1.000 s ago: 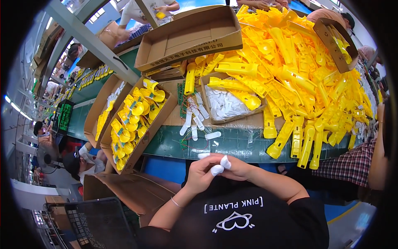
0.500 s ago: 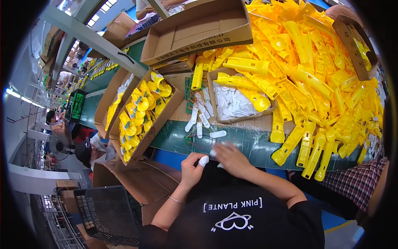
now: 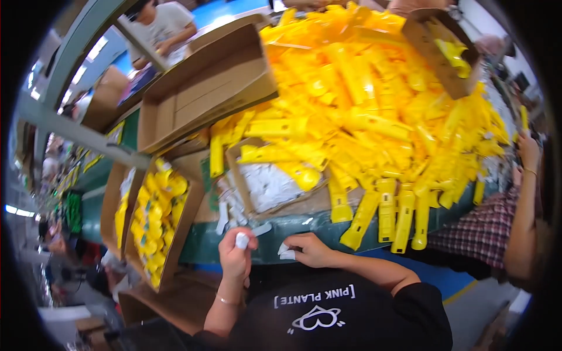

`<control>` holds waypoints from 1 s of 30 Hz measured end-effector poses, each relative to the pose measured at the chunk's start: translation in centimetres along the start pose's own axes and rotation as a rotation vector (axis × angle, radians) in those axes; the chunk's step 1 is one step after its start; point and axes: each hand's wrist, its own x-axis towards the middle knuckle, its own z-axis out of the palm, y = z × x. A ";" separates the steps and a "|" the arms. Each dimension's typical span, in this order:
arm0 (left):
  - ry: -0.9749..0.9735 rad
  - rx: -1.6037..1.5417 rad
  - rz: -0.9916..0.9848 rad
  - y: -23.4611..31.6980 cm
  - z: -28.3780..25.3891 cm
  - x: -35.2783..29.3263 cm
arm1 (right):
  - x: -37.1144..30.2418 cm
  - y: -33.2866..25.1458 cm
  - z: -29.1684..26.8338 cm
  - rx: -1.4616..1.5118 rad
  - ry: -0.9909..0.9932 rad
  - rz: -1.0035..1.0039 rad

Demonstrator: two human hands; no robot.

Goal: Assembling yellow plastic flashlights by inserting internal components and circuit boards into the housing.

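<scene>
My left hand [image 3: 235, 255] is closed near the table's front edge, thumb on top with a white cover on its tip. Whatever it may hold is hidden by the curled fingers. Just to its right, my right hand [image 3: 310, 250] bends its fingers inward, white covers on the tips; anything between them is too small to make out. The two hands are apart. Beyond the left hand lie several loose white strip-shaped pieces [image 3: 262, 229] on the green table [image 3: 293, 223]. A small carton [image 3: 253, 210] behind them holds white plastic pieces [image 3: 266, 184] with yellow shells across its top.
A large heap of yellow plastic shells [image 3: 357, 99] covers the table's back and right. At left stands a carton [image 3: 182, 225] of yellow parts [image 3: 155, 213]; a bigger carton [image 3: 199, 88] lies behind. Another person's arm [image 3: 524, 205] is at the right edge.
The view has swung, so the table contents sit further left and lower. My right hand, blurred and stretched out before, is now curled, with a wider gap to my left hand.
</scene>
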 end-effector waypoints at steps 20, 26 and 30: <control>-0.262 0.449 0.364 3.8 -0.5 5.6 | 7.1 -4.5 -1.4 1.055 -0.299 0.378; -0.260 0.355 0.390 3.2 -1.7 5.4 | 7.0 -4.6 -1.7 1.067 -0.383 0.363; -0.309 0.351 0.524 4.4 -1.8 5.2 | 7.2 -6.2 -2.0 1.248 -0.455 0.252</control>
